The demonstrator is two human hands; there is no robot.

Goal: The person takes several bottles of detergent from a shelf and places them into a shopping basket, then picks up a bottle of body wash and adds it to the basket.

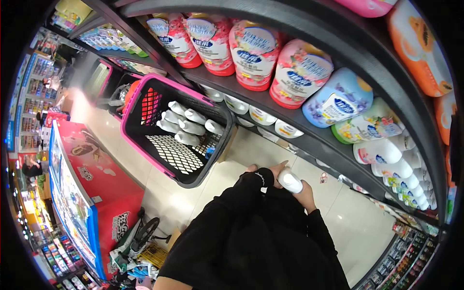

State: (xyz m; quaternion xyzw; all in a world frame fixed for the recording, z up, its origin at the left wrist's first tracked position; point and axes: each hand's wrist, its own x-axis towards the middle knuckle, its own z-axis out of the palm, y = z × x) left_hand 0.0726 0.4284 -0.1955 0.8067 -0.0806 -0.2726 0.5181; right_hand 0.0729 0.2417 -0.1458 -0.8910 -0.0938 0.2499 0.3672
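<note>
A white plastic bottle (290,181) is held low in front of my black clothing, its label turned out of sight. My right hand (305,197) grips its lower end with the fingers wrapped round it. At the other end, my left hand (277,172) is closed against the bottle's top, its fingers partly hidden. Left of my hands stands a black shopping basket (218,157) with a pink rim. Several similar white bottles (186,124) lie close together inside it.
A dark shelf (210,77) runs along the upper right with pink bottles (253,55), a blue bottle (338,99) and white bottles (398,169). A red freezer (104,179) stands at left, near a bicycle wheel (145,232) and a yellow crate (154,254). Tiled floor (166,195) lies between.
</note>
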